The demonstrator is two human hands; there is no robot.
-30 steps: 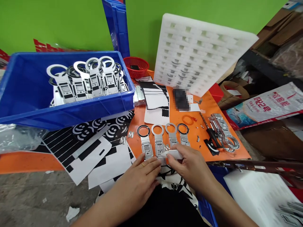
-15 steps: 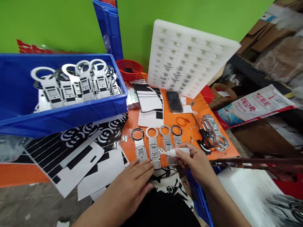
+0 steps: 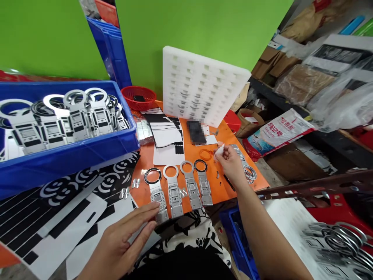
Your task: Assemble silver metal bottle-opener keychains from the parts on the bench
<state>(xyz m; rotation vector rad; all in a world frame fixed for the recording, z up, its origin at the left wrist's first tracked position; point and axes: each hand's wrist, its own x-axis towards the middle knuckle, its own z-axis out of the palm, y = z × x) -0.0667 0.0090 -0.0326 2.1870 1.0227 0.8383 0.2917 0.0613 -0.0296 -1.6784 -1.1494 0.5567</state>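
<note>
Several flat silver metal pieces with a ring at one end (image 3: 175, 196) lie in a row along the table's near edge. Some rings carry a black band. My left hand (image 3: 128, 233) is open, its fingers stretched out flat, with the fingertips at the lower part of the leftmost piece (image 3: 156, 194). Farther back on the right, my right hand (image 3: 233, 167) is closed around a small white nozzle bottle (image 3: 219, 151), mostly hidden by the fingers. Beside that hand lies an orange loop (image 3: 206, 154). Small shiny discs (image 3: 135, 183) sit left of the row.
A blue bin (image 3: 70, 149) full of similar metal pieces stands on the left. Black-and-white cut sheets (image 3: 78, 221) spread below it. At the back are a red basket (image 3: 138, 97) and an upright white foam block (image 3: 201, 83). More metal pieces (image 3: 249, 174) lie at the right edge.
My right hand has carried the white bottle from above the row toward the back right. My left hand has drawn back left. The camera view has shifted to the right.
</note>
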